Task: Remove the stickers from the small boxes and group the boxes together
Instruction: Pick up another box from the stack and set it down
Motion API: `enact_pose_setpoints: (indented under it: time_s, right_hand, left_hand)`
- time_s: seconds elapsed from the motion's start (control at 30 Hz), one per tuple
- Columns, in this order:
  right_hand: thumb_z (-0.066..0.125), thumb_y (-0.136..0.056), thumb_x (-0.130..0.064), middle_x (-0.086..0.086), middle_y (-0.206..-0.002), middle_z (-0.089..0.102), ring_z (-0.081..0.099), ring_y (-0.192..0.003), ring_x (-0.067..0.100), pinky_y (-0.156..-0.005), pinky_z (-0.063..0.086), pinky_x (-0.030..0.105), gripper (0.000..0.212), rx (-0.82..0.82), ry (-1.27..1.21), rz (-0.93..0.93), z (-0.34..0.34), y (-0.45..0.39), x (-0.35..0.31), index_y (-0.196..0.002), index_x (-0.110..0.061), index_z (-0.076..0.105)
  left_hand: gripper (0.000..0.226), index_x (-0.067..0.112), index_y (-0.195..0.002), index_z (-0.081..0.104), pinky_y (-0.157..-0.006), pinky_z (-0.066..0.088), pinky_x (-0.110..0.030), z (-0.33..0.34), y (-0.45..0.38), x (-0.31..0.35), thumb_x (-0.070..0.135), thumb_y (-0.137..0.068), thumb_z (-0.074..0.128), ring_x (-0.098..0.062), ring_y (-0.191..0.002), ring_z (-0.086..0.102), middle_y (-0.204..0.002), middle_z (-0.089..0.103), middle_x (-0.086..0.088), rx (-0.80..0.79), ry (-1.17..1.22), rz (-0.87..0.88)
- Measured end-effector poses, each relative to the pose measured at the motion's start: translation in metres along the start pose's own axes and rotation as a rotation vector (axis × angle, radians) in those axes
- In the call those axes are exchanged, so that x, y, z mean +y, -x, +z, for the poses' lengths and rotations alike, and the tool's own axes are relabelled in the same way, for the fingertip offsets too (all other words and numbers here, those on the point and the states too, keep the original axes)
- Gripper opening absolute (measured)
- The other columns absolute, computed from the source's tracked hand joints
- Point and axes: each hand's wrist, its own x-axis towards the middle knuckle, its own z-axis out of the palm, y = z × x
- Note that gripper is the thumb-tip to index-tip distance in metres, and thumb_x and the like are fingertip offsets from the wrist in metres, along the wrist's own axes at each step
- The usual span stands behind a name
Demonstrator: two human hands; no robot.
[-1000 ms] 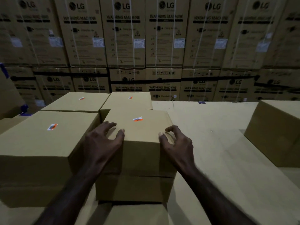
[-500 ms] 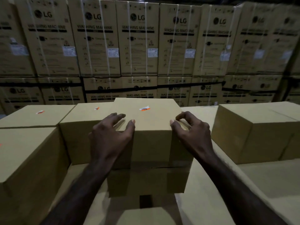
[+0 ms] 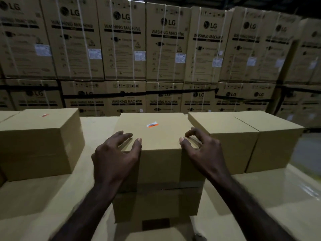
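Observation:
A plain brown cardboard box (image 3: 159,167) is held up in front of me, with an orange and white sticker (image 3: 152,124) on its top. My left hand (image 3: 114,157) grips its near left top corner, thumb on top and fingers curled over the edge. My right hand (image 3: 203,150) grips the near right top corner the same way. Another small box (image 3: 38,143) with an orange sticker (image 3: 44,115) stands to the left. Two plain boxes, one (image 3: 225,136) and its neighbour (image 3: 276,141), stand side by side to the right.
All the small boxes rest on a wide cardboard surface (image 3: 34,202). A wall of stacked washing machine cartons (image 3: 161,49) closes off the back. A dark floor strip (image 3: 309,153) shows at the far right beyond the surface's edge.
The held box has travelled to the right with both hands on it. The sticker boxes have slid away to the left, and the plain boxes on the right now lie close beside it.

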Motion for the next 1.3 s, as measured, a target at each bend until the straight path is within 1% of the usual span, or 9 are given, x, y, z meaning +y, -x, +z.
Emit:
enact_pose_setpoints:
  time_s: [0.37,0.6,0.67,0.8,0.87,0.97,1.07,1.13,1.3]
  right_hand:
    - [0.066,-0.087,-0.039,-0.018,-0.106,0.052,0.051,-0.091,-0.001,-0.066,0.046,0.01,0.025,-0.091,-0.075,0.085,-0.018,0.032,0.064,-0.107,-0.023,0.063]
    - [0.069,-0.086,-0.034,-0.02,-0.107,0.05,0.048,-0.086,-0.009,-0.073,0.046,0.015,0.024,-0.085,-0.064,0.041,-0.008,0.043,0.062,-0.106,-0.021,0.065]
    - [0.07,-0.085,-0.033,-0.018,-0.112,0.051,0.051,-0.094,-0.004,-0.079,0.05,0.023,0.024,-0.087,-0.053,0.038,-0.004,0.049,0.059,-0.106,-0.022,0.064]
    - [0.069,-0.085,-0.036,-0.007,-0.14,0.052,0.054,-0.121,0.017,-0.091,0.055,0.043,0.024,-0.131,-0.009,0.092,0.001,0.058,0.053,-0.108,-0.028,0.063]
    - [0.068,-0.086,-0.037,-0.01,-0.137,0.053,0.054,-0.118,0.015,-0.088,0.056,0.04,0.024,-0.139,0.031,0.09,0.0,0.059,0.049,-0.108,-0.028,0.063]
    - [0.061,-0.089,-0.043,-0.009,-0.129,0.058,0.047,-0.109,0.005,-0.086,0.048,0.029,0.03,-0.213,0.162,0.083,-0.004,0.049,0.039,-0.113,-0.027,0.061]
    - [0.052,-0.092,-0.05,-0.008,-0.139,0.05,0.032,-0.137,0.017,-0.11,0.033,0.042,0.038,-0.364,0.395,0.075,-0.001,0.023,0.026,-0.123,-0.029,0.055]
    - [0.048,-0.095,-0.049,-0.008,-0.143,0.047,0.022,-0.144,0.02,-0.115,0.024,0.045,0.041,-0.422,0.43,0.05,0.009,0.004,0.016,-0.129,-0.028,0.052]
    - [0.051,-0.098,-0.036,0.001,-0.138,0.054,0.047,-0.127,0.02,-0.099,0.045,0.038,0.04,-0.504,0.252,0.084,0.044,-0.03,0.006,-0.136,-0.023,0.052]
  left_hand:
    - [0.044,0.019,-0.106,0.075,-0.091,0.048,-0.036,0.047,0.044,0.022,0.051,-0.076,0.069,-0.023,-0.106,0.066,-0.122,0.067,-0.003,-0.1,-0.095,-0.082]
    - [0.045,0.02,-0.104,0.075,-0.094,0.051,-0.041,0.045,0.058,0.007,0.05,-0.073,0.064,-0.019,-0.106,0.065,-0.122,0.067,-0.001,-0.082,-0.068,-0.115]
    - [0.045,0.023,-0.106,0.074,-0.095,0.051,-0.045,0.043,0.06,-0.001,0.051,-0.072,0.063,-0.018,-0.109,0.064,-0.125,0.065,0.001,-0.106,-0.07,-0.129]
    - [0.043,0.026,-0.106,0.074,-0.096,0.043,-0.032,0.036,0.063,-0.016,0.05,-0.073,0.062,-0.015,-0.109,0.063,-0.128,0.062,0.006,-0.147,-0.056,-0.132]
    - [0.045,0.028,-0.11,0.072,-0.097,0.042,-0.031,0.032,0.061,-0.022,0.052,-0.073,0.06,-0.015,-0.113,0.061,-0.132,0.059,0.007,-0.192,-0.043,-0.13]
    - [0.054,0.035,-0.129,0.058,-0.106,0.038,-0.037,0.029,0.048,-0.025,0.059,-0.081,0.057,-0.018,-0.133,0.044,-0.148,0.042,0.007,-0.325,-0.108,-0.117]
    - [0.063,0.037,-0.147,0.033,-0.115,0.021,-0.043,0.033,0.02,-0.025,0.056,-0.09,0.051,-0.018,-0.148,0.009,-0.159,0.019,0.009,-0.541,-0.227,-0.072]
    - [0.062,0.033,-0.151,0.025,-0.118,0.008,-0.043,0.041,-0.001,-0.028,0.055,-0.095,0.04,-0.02,-0.149,0.002,-0.161,0.013,0.004,-0.661,-0.253,-0.004]
    - [0.059,0.024,-0.154,0.014,-0.118,-0.003,-0.045,0.063,-0.023,-0.035,0.047,-0.101,0.026,-0.026,-0.149,-0.004,-0.162,0.004,-0.006,-0.752,-0.437,0.14]
